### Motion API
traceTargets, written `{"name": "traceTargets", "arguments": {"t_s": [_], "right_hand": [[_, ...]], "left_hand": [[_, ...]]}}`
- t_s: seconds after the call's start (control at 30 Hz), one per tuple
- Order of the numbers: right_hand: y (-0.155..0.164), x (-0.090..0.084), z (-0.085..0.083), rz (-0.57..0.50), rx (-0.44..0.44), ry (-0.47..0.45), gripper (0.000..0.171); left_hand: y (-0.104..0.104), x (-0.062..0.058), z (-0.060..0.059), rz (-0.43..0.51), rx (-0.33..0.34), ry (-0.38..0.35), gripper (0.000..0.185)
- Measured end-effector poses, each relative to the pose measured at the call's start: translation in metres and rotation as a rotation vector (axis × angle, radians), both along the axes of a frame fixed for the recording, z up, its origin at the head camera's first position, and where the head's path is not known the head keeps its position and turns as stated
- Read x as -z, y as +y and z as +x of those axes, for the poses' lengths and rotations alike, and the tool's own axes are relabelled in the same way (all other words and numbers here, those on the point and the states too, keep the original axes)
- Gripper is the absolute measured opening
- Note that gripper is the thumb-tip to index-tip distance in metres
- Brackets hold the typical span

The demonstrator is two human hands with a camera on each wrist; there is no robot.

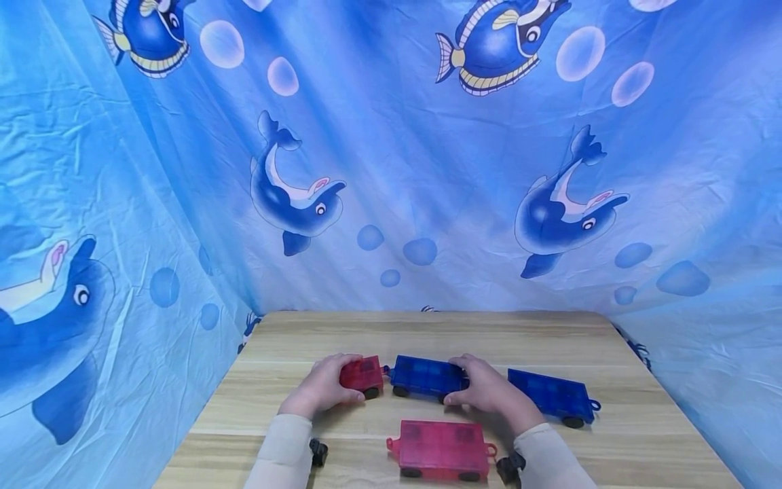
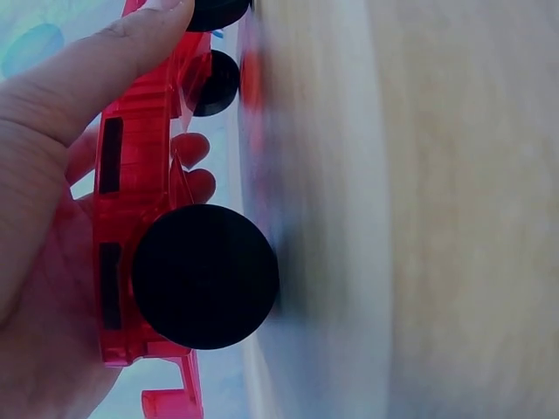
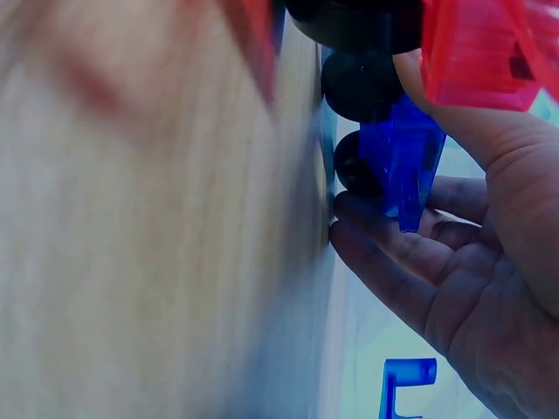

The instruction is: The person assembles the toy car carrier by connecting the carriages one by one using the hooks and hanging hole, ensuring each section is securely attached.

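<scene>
At the far left, a translucent red toy train car [image 1: 369, 370] stands on black wheels, and my left hand [image 1: 322, 388] grips its left end. In the left wrist view my thumb [image 2: 96, 70] lies along one side of a red car [image 2: 131, 218], with fingers behind it. A blue train car [image 1: 424, 375] stands to its right, their ends meeting at a small hook. My right hand [image 1: 489, 392] holds the blue car's right end between thumb and fingers. The right wrist view shows this blue car [image 3: 415, 144] within that hand; its far side is hidden.
Nearer on the wooden table [image 1: 342, 329] stands a larger-looking red car [image 1: 441, 445], between my forearms. Another blue car [image 1: 552, 396] sits right of my right hand, its left end partly hidden. A blue cloth [image 1: 391, 170] with sea animals hangs behind the table.
</scene>
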State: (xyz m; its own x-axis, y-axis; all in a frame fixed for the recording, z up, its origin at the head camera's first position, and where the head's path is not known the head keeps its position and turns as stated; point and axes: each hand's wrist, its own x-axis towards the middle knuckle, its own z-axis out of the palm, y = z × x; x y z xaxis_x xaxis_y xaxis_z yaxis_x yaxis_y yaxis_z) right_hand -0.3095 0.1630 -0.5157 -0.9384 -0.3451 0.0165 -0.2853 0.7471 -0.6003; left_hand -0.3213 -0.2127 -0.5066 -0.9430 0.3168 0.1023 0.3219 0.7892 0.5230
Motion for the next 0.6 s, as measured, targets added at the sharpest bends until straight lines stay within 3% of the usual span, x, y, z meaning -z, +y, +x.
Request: {"name": "traceTargets", "arguments": {"t_s": [0.6], "right_hand": [[0.003,-0.01,0.005,0.054,-0.068,0.017,0.095]], "left_hand": [[-0.011,0.004,0.001,-0.008,-0.019,-0.011,0.09]]}}
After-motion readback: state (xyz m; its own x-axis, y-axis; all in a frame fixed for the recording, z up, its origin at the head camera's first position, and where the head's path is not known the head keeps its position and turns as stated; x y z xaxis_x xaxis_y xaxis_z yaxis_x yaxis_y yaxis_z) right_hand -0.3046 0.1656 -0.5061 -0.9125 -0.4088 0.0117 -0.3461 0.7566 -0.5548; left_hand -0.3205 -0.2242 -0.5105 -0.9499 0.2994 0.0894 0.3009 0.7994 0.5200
